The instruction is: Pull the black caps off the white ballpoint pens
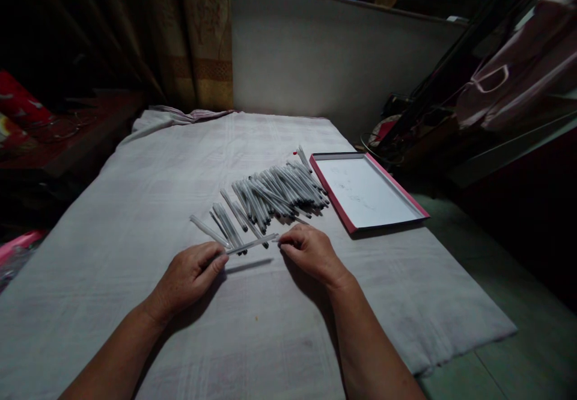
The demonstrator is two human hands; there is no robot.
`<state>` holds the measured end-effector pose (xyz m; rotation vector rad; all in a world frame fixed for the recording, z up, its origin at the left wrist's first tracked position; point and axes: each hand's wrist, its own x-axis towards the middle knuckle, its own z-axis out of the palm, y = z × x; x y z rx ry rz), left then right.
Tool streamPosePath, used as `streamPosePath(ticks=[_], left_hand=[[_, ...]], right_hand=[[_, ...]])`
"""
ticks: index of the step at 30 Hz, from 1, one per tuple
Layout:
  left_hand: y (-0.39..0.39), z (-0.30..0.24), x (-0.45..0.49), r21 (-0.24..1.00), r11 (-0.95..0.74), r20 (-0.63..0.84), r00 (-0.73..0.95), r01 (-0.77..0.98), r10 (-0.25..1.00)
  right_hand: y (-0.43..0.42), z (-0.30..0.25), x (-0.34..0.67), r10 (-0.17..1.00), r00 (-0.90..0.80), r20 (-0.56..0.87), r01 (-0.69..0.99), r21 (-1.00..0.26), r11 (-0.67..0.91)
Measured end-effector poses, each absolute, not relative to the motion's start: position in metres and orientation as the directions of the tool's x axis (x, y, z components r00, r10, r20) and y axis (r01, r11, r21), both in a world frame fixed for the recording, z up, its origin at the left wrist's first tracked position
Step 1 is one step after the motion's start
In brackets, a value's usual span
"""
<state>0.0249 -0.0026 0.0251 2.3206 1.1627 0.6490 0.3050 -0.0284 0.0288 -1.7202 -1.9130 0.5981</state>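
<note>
Looking down from the head camera, we hold one thin white plastic pen (251,244) level between both hands, just above the pale checked cloth (135,207) that covers the table. Our left hand (192,276) pinches its near end between thumb and forefinger, and our right hand (311,251) pinches the far tip with fingers pressed together. Just beyond the held pen lies the heap of like white pens with dark tips (274,192), many side by side, with a few strays (225,222) loose at the heap's left edge. To the right of the heap, touching or nearly so, sits a shallow red-edged cardboard tray with a white floor (408,207), and it shows no pens inside. We judge the work barely begun: one pen in hand, the whole heap on the cloth unsorted, the tray unfilled. Whether the held pen is capped or being assembled we cannot tell.
</note>
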Motion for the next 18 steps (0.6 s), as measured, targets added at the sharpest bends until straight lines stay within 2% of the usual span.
streamPosePath(ticks=[2, 4, 6, 10, 15, 18], left_hand=[[-0.003, 0.025, 0.025, 0.583, -0.543, 0.209, 0.534, 0.604, 0.819], [-0.002, 0.025, 0.025, 0.576, -0.548, 0.214, 0.536, 0.606, 0.817], [-0.002, 0.025, 0.024, 0.569, -0.549, 0.213, 0.535, 0.613, 0.818], [-0.002, 0.026, 0.024, 0.568, -0.531, 0.180, 0.535, 0.628, 0.825], [-0.003, 0.029, 0.026, 0.584, -0.515, 0.169, 0.527, 0.628, 0.833], [0.000, 0.029, 0.022, 0.586, -0.493, 0.147, 0.513, 0.643, 0.845]], right_hand=[[-0.029, 0.031, 0.306, 0.993, -0.085, 0.079, 0.807, -0.580, 0.115], [-0.029, 0.031, 0.307, 0.992, -0.058, 0.110, 0.798, -0.592, 0.112], [-0.029, 0.031, 0.308, 0.989, -0.022, 0.147, 0.728, -0.676, 0.116], [-0.028, 0.031, 0.306, 0.986, -0.005, 0.167, 0.457, -0.877, 0.150], [-0.028, 0.031, 0.296, 0.983, 0.015, 0.186, 0.349, -0.922, 0.169], [-0.026, 0.031, 0.295, 0.984, 0.091, 0.151, 0.292, -0.949, 0.119]])
